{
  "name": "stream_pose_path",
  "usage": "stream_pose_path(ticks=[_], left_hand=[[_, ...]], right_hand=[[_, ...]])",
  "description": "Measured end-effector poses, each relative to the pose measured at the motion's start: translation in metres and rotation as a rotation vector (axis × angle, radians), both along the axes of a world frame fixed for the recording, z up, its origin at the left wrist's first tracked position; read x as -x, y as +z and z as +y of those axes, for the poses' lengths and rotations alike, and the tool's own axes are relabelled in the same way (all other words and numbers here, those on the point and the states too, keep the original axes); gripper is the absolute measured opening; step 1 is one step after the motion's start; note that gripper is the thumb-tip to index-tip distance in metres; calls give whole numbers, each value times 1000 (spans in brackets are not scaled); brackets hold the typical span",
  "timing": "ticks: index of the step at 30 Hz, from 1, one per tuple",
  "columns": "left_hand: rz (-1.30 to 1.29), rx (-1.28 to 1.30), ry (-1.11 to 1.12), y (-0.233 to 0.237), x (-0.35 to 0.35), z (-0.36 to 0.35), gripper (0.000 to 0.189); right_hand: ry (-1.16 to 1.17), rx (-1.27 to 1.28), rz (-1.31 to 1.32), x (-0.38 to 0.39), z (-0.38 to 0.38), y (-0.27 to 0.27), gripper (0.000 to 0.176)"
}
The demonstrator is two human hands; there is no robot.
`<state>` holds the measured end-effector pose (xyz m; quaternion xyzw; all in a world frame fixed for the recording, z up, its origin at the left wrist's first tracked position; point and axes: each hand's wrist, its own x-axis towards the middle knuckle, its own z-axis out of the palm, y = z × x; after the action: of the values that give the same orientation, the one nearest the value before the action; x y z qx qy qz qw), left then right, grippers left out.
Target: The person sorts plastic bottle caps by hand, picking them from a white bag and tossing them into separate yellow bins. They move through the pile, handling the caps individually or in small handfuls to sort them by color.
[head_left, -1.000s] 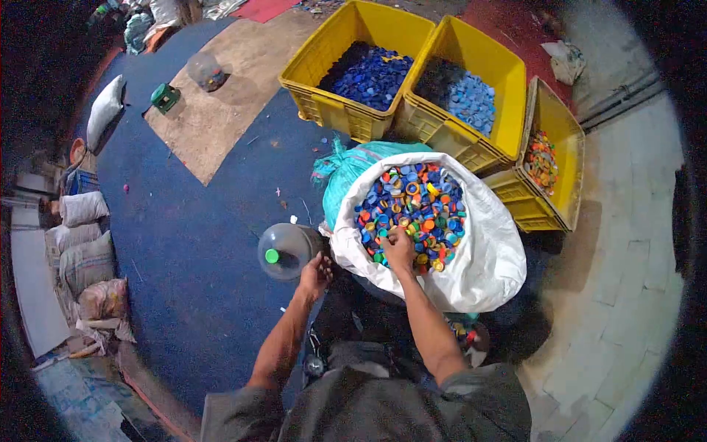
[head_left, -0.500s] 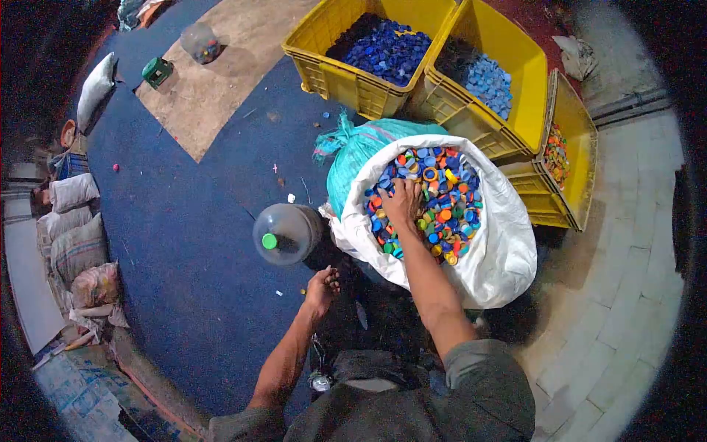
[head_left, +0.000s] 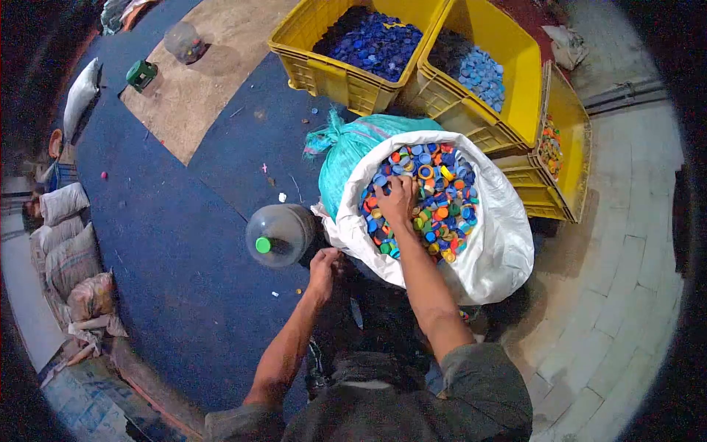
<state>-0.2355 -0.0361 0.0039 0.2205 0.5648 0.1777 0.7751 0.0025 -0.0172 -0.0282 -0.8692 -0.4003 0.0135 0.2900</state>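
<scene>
A white sack [head_left: 502, 254] stands open in front of me, full of bottle caps [head_left: 442, 214] in blue, orange, green, yellow and red. My right hand [head_left: 398, 200] is down among them at the left of the pile, thumb and fingers closing on a blue bottle cap [head_left: 379, 180]. My left hand [head_left: 324, 272] hangs outside the sack near its lower left edge, fingers curled in; whatever it may hold is hidden. Just beyond it, a large clear plastic jug [head_left: 283, 228] with a green cap [head_left: 263, 244] rests on the blue floor covering.
A tied teal sack [head_left: 353, 144] lies against the white one. Behind are yellow crates of dark blue caps [head_left: 379, 48], light blue caps [head_left: 482, 77] and orange caps [head_left: 551, 147]. A green container [head_left: 141, 74] and another clear jug [head_left: 184, 43] stand far left; filled sacks [head_left: 74, 254] line the left.
My right hand has shifted slightly among the caps, its fingers drawing together at a blue cap. My left hand has moved up slightly, closer to the sack. The view has shifted a little.
</scene>
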Motion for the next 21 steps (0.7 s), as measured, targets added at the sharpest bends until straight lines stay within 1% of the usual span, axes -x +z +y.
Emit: stream_pose_path(ticks=[1, 2, 4, 5, 6, 7, 8, 11, 13, 14, 15, 17, 18, 19, 20, 21], left_hand=[[3, -34, -21, 2, -6, 6, 12], [6, -67, -43, 3, -13, 11, 12], [57, -246, -97, 2, -32, 19, 15], [74, -345, -108, -4, -43, 21, 16], [88, -446, -120, -4, -53, 25, 17], [64, -384, -154, -4, -59, 28, 21], [118, -407, -174, -6, -69, 30, 22], [175, -577, -257, -24, -95, 39, 24], [210, -665, -283, -39, -115, 46, 27], [254, -719, -303, -29, -124, 49, 27], [298, -773, -321, -7, -133, 52, 27], [415, -1098, -421, -25, -151, 64, 30], [405, -1166, -433, -31, -154, 70, 32], [394, -1233, -445, -38, -156, 74, 33], [381, -1302, -456, -37, -158, 76, 35], [373, -1310, -515, -35, -159, 78, 39]], right_hand=[[-3, -107, -13, -2, -3, -1, 34], [-47, -121, 55, -2, -9, 3, 33], [-136, -146, 188, -1, -30, 16, 31], [-150, -239, 621, -6, -44, 6, 30], [-176, -327, 829, -1, -56, 25, 25], [-230, -490, 1077, 0, -69, 22, 27], [-280, -658, 1324, 1, -82, 21, 29], [-228, -1068, 1788, 11, -112, 54, 34], [-206, -1146, 1825, 14, -130, 52, 35], [-196, -1185, 1843, 15, -138, 51, 35], [-297, -1209, 1879, 17, -142, 60, 32], [-347, -1153, 1872, 20, -162, 53, 30], [-372, -1124, 1872, 22, -164, 55, 30], [-454, -1125, 1823, 24, -165, 56, 24], [-456, -1110, 1824, 25, -169, 50, 22], [-459, -1096, 1824, 27, -175, 43, 21]])
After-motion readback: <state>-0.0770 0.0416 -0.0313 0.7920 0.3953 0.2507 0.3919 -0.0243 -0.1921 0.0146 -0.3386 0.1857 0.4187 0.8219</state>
